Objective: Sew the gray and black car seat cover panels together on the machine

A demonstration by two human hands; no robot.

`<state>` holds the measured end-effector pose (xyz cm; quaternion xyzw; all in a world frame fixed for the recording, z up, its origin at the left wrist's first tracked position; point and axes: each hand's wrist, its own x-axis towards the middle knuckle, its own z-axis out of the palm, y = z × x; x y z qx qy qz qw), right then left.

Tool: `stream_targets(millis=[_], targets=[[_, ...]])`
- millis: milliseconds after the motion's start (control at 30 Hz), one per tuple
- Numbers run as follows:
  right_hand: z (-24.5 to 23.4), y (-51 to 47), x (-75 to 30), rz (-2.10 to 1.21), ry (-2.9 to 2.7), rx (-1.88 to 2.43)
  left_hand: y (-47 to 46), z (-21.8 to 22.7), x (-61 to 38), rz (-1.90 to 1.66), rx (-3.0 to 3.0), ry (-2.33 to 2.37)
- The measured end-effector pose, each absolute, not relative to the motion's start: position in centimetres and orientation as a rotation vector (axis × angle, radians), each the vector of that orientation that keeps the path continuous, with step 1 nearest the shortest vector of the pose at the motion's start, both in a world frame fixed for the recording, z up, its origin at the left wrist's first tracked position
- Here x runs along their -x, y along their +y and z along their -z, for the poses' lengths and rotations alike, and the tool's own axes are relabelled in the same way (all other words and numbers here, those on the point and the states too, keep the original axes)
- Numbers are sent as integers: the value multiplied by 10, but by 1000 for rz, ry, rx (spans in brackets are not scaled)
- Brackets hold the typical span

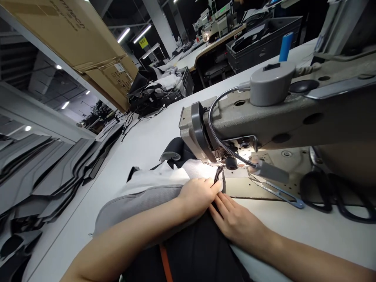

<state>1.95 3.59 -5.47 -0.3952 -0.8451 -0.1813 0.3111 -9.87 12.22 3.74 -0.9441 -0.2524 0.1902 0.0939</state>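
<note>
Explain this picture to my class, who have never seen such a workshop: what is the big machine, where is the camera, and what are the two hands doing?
The camera sits on the worker's head and looks down at their own arms, so you see what they see. The large grey machine is an industrial sewing machine on a white table, with a small lamp on a bendy neck lighting the needle area. The left hand presses down on white and grey fabric right by the needle. The right hand lies flat beside it on black fabric. Neither hand has a closed grip; both rest open. Black scissors lie to the right, and stacks of grey cut pieces lie to the left.
</note>
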Motion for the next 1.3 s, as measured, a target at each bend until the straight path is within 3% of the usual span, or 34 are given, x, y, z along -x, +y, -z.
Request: stream_targets(millis=[200, 533, 1000, 1133, 1300], targets=[[46, 36, -36, 389, -2238, 940, 117, -33, 91, -492, 2739, -644], [49, 32, -25, 408, -2217, 1030, 119, -16, 102, -271, 2828, -895], [56, 39, -30, 350, -2248, 1087, 137, -13, 85, -281, 2824, -986], [60, 45, -37, 188, -2234, 1118, 148, -11, 84, -295, 2842, -953], [47, 52, -56, -289, -2052, 978, 138, -27, 99, -303, 2901, -942]])
